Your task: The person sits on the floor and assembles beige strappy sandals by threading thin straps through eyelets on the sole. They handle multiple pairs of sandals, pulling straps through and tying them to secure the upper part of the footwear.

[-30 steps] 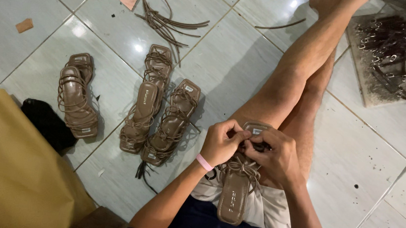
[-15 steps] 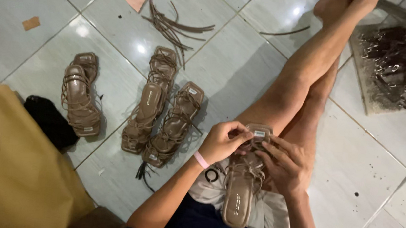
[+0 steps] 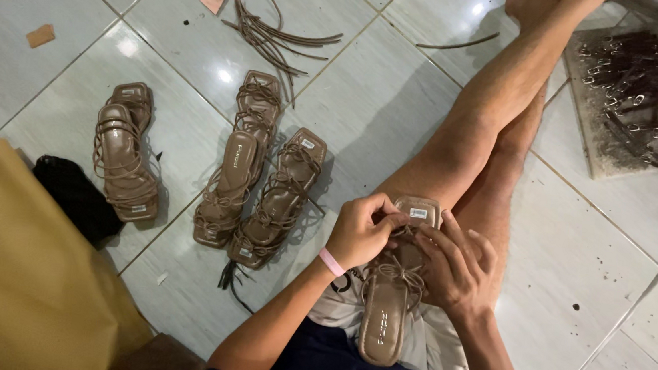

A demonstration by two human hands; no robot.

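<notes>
Bronze strappy flat sandal (image 3: 385,319) on lap, steadied for handling | left hand (image 3: 360,235), right hand (image 3: 456,268) fingers pinching its thin straps | three finished sandals (image 3: 222,171) at 10 o'clock on tiled floor (image 3: 376,109)

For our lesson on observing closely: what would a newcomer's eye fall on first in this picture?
First, the left hand and right hand working the thin straps of a brown sandal on the person's lap. Next, the finished sandals lined up on the tiled floor to the left, with a bundle of loose straps beyond them.
</notes>
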